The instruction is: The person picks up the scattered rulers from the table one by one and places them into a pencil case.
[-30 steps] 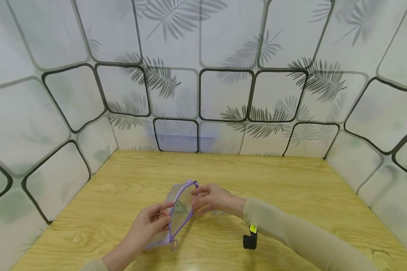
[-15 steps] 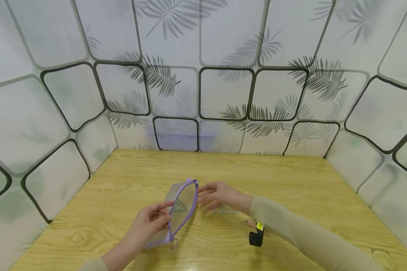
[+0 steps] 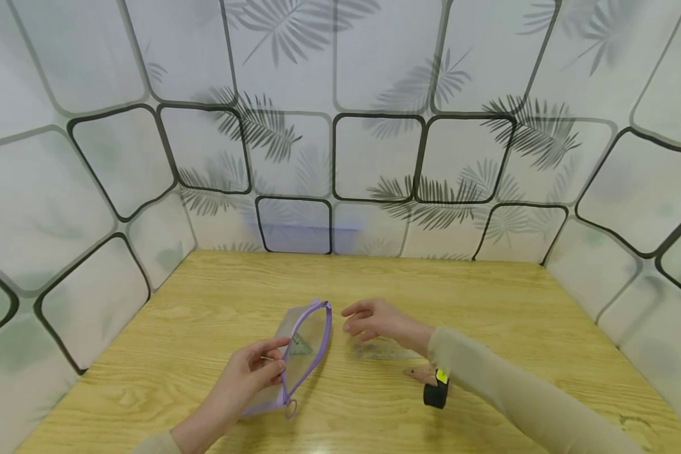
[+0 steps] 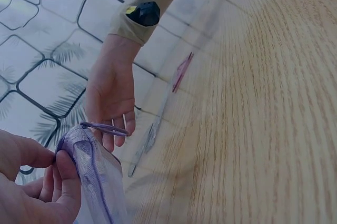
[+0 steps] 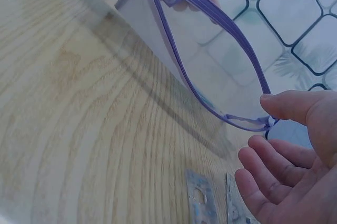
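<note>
My left hand [image 3: 244,373] pinches the rim of a see-through zip pouch [image 3: 321,354] with purple trim, between thumb and fingers. The pouch stands with its mouth gaping to the right. Through its side shows a greenish set square [image 3: 301,345]. My right hand [image 3: 384,320] hovers just right of the mouth, holding nothing, its fingers spread and slightly bent. Below it on the table lies a clear ruler [image 3: 369,350]; in the right wrist view a second clear strip [image 5: 231,195] lies beside the ruler [image 5: 201,195], partly hidden by the fingers.
A flat pinkish piece [image 3: 417,373] lies under my right wrist, partly covered by the black wrist camera [image 3: 436,394]; its kind is unclear. The wooden table [image 3: 204,296] meets a patterned curtain [image 3: 374,151] at the back and both sides.
My right hand has drawn back from the pouch mouth, rightward, uncovering the clear ruler and the pinkish piece. The set square now shows more fully in the pouch. My left hand stays put.
</note>
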### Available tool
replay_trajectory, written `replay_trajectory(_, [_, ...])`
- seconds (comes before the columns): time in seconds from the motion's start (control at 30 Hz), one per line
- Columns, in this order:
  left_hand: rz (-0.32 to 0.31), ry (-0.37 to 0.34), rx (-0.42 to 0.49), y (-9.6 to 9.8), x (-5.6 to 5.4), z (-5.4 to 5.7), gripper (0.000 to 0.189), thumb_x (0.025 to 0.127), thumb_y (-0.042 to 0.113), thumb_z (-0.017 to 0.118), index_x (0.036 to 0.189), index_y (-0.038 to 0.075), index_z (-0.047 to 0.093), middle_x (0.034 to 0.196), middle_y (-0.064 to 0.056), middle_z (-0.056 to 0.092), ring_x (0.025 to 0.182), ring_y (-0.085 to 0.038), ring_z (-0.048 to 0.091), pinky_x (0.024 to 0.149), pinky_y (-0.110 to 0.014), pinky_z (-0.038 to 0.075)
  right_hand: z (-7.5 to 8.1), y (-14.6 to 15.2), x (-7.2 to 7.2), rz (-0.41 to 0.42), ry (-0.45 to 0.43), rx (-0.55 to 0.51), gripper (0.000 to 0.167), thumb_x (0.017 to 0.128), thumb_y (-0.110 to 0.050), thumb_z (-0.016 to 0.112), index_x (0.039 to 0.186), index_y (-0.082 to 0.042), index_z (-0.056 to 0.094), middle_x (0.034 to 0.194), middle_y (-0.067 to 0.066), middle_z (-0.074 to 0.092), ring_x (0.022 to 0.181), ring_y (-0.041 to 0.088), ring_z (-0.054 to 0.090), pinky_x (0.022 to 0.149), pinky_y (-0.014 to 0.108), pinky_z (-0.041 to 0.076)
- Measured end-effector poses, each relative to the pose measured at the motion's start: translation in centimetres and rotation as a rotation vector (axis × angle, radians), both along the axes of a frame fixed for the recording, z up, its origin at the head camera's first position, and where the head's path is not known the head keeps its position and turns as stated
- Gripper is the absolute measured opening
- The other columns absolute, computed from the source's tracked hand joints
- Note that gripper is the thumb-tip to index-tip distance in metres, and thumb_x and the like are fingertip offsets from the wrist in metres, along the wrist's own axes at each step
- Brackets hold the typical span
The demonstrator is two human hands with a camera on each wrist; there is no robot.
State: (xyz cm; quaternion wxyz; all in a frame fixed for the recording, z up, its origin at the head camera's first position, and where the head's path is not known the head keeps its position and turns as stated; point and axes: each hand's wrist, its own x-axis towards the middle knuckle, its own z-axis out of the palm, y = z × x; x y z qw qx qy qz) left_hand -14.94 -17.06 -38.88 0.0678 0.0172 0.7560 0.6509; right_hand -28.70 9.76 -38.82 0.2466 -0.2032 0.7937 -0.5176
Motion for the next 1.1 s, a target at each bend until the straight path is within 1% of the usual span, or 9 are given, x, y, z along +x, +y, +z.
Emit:
replay_trajectory(0.2, [-0.004, 0.008, 0.001, -0.1, 0.0, 0.0, 0.050, 0.095, 0.008, 0.060, 0.141, -0.008, 0.047, 0.099, -0.002, 0.054, 0.088, -0.009, 0.060, 0.080, -0.022, 0.059, 0.1, 0.4, -0.6, -0.024, 0.028, 0.019, 0.053, 0.093, -0.022, 0.068, 0.138, 0.002, 0.052, 0.119, 0.016, 0.068, 0.107, 0.028, 0.068, 0.092, 0.044, 0.058])
replay_trajectory(0.3, [-0.003, 0.009, 0.006, -0.1, 0.0, 0.0, 0.050, 0.095, 0.008, 0.060, 0.141, -0.008, 0.047, 0.099, -0.001, 0.055, 0.088, -0.007, 0.060, 0.080, -0.022, 0.059, 0.1, 0.6, -0.9, -0.032, 0.049, 0.031, 0.052, 0.093, -0.021, 0.067, 0.137, 0.003, 0.053, 0.118, 0.016, 0.068, 0.105, 0.029, 0.068, 0.091, 0.044, 0.059])
replay_trajectory(0.4, [-0.012, 0.014, 0.006, -0.1, 0.0, 0.0, 0.051, 0.095, 0.008, 0.060, 0.141, -0.009, 0.046, 0.099, -0.001, 0.055, 0.087, -0.007, 0.060, 0.080, -0.021, 0.059, 0.2, 0.8, -1.2, -0.036, 0.090, 0.049, 0.050, 0.093, -0.020, 0.067, 0.136, 0.003, 0.054, 0.116, 0.018, 0.067, 0.104, 0.030, 0.068, 0.088, 0.044, 0.059])
replay_trajectory(0.53, [-0.018, 0.008, 0.007, -0.1, 0.0, 0.0, 0.051, 0.096, 0.009, 0.060, 0.142, -0.008, 0.045, 0.100, -0.002, 0.055, 0.088, -0.007, 0.059, 0.080, -0.022, 0.059, 0.1, 1.0, -1.6, -0.050, 0.126, 0.078, 0.049, 0.093, -0.021, 0.068, 0.134, 0.002, 0.055, 0.115, 0.018, 0.067, 0.102, 0.030, 0.067, 0.087, 0.044, 0.059])
replay_trajectory(0.7, [-0.019, 0.009, 0.007, -0.1, 0.0, 0.0, 0.051, 0.096, 0.008, 0.060, 0.142, -0.008, 0.045, 0.101, -0.002, 0.054, 0.089, -0.008, 0.059, 0.080, -0.022, 0.059, -0.3, 1.4, -2.4, -0.058, 0.163, 0.111, 0.048, 0.092, -0.022, 0.070, 0.133, 0.000, 0.057, 0.113, 0.016, 0.067, 0.099, 0.028, 0.068, 0.085, 0.042, 0.059])
replay_trajectory(0.8, [-0.017, 0.013, 0.009, -0.1, 0.0, -0.1, 0.051, 0.096, 0.008, 0.060, 0.142, -0.008, 0.045, 0.100, -0.002, 0.054, 0.089, -0.008, 0.060, 0.080, -0.022, 0.059, -0.6, 1.5, -2.8, -0.053, 0.199, 0.129, 0.047, 0.091, -0.023, 0.071, 0.131, 0.000, 0.059, 0.111, 0.014, 0.069, 0.096, 0.026, 0.068, 0.081, 0.040, 0.060])
replay_trajectory(0.93, [-0.019, 0.016, 0.025, 0.0, 0.0, -0.1, 0.051, 0.095, 0.007, 0.060, 0.141, -0.008, 0.045, 0.100, -0.002, 0.054, 0.087, -0.007, 0.060, 0.080, -0.021, 0.059, -1.0, 1.5, -3.2, -0.041, 0.262, 0.170, 0.045, 0.091, -0.023, 0.071, 0.128, 0.000, 0.061, 0.108, 0.012, 0.069, 0.091, 0.020, 0.066, 0.076, 0.035, 0.059])
replay_trajectory(1.03, [-0.021, 0.012, 0.035, 0.1, 0.1, 0.0, 0.052, 0.094, 0.007, 0.061, 0.141, -0.008, 0.045, 0.099, -0.001, 0.054, 0.087, -0.007, 0.060, 0.080, -0.021, 0.059, -1.4, 1.5, -3.5, -0.033, 0.311, 0.204, 0.042, 0.091, -0.023, 0.072, 0.126, -0.001, 0.062, 0.107, 0.010, 0.069, 0.091, 0.016, 0.064, 0.077, 0.033, 0.057])
replay_trajectory(1.1, [-0.020, 0.004, 0.036, 0.2, 0.2, 0.1, 0.052, 0.093, 0.007, 0.061, 0.141, -0.008, 0.046, 0.099, -0.001, 0.054, 0.087, -0.008, 0.059, 0.081, -0.022, 0.059, -1.7, 1.6, -3.7, -0.032, 0.335, 0.219, 0.041, 0.090, -0.023, 0.072, 0.124, -0.001, 0.063, 0.107, 0.009, 0.069, 0.093, 0.015, 0.064, 0.080, 0.033, 0.056])
